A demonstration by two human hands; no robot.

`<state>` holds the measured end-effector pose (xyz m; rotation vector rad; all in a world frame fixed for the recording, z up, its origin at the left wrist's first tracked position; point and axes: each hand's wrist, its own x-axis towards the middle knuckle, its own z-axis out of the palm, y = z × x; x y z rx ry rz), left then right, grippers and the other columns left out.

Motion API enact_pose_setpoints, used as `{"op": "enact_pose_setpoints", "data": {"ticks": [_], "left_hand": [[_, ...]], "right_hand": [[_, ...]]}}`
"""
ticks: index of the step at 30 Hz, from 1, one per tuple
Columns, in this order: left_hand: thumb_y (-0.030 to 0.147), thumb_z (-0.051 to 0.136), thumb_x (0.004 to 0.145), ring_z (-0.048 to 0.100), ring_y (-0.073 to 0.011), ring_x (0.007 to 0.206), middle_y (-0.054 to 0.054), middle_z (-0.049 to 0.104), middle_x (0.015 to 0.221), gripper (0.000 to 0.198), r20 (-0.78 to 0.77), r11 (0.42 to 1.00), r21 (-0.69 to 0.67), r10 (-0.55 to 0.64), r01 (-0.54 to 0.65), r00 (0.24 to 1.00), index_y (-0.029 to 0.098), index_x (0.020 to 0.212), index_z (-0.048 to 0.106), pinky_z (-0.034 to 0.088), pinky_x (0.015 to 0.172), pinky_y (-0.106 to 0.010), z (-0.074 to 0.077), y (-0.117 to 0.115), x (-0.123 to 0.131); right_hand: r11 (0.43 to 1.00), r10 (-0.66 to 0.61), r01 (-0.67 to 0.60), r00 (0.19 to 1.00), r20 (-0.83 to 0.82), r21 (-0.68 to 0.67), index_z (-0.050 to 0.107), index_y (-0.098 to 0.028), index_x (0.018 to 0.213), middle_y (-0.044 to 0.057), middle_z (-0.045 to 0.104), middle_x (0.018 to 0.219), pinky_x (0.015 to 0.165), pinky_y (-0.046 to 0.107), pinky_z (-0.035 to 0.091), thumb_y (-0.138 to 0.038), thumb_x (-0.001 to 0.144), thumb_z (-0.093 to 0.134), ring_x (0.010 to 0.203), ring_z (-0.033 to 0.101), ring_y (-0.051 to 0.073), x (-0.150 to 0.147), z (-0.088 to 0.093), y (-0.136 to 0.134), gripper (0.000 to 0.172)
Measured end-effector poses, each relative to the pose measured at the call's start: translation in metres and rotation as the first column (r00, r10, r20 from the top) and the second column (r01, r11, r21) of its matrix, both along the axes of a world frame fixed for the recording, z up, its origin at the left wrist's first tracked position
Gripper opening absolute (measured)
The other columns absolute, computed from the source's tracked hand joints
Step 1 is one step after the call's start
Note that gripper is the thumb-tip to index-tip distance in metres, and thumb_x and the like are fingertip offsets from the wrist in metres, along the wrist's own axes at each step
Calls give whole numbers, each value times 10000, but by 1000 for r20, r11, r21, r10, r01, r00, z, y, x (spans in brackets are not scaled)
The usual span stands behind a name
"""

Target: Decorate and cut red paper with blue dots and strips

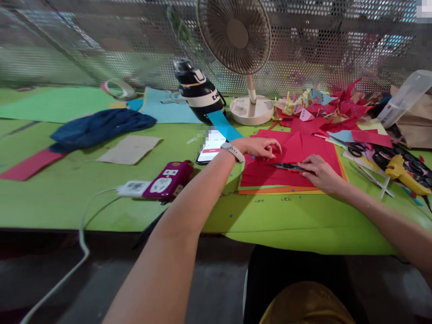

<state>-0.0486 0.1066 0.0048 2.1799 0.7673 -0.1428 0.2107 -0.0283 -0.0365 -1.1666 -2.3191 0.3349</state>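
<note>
My right hand [319, 172] is closed around a dark, slim utility knife [288, 167], its pointed end toward the left. The knife lies low over a stack of red paper sheets [259, 173], with orange and yellow edges showing beneath. My left hand [261, 147], with a pale watch at the wrist, is over the left part of the stack. Its fingers are bent and apart, and I see nothing in them. Between the hands lies a folded or cut red paper piece [293, 147]. A blue paper strip [224, 127] sits just behind my left wrist.
A phone [207, 150], purple power socket [170, 180] and dark blue cloth [104, 127] lie leftward. Behind stand a black bottle [202, 96] and a fan [251, 110]. Rightward are paper scraps [324, 105], scissors [374, 180] and a yellow glue gun [403, 173].
</note>
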Motion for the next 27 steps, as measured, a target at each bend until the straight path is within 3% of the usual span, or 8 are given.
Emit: {"op": "enact_pose_setpoints", "data": {"ticks": [20, 27], "left_hand": [[368, 571, 800, 609, -195, 730, -42, 634, 821, 449, -36, 1000, -6, 13, -14, 999, 190, 1207, 507, 424, 618, -274, 6, -2, 0], [369, 564, 821, 546, -151, 637, -17, 587, 793, 417, -22, 1000, -3, 10, -10, 1000, 180, 1186, 496, 416, 597, -255, 3, -2, 0]], "right_hand": [[998, -11, 11, 1000, 4, 67, 689, -185, 1197, 132, 634, 1040, 891, 463, 493, -168, 932, 507, 976, 561, 269, -13, -4, -3, 322], [998, 42, -42, 999, 13, 41, 689, -182, 1194, 134, 639, 1067, 910, 463, 494, -163, 942, 503, 987, 569, 253, -19, -2, -9, 314]]}}
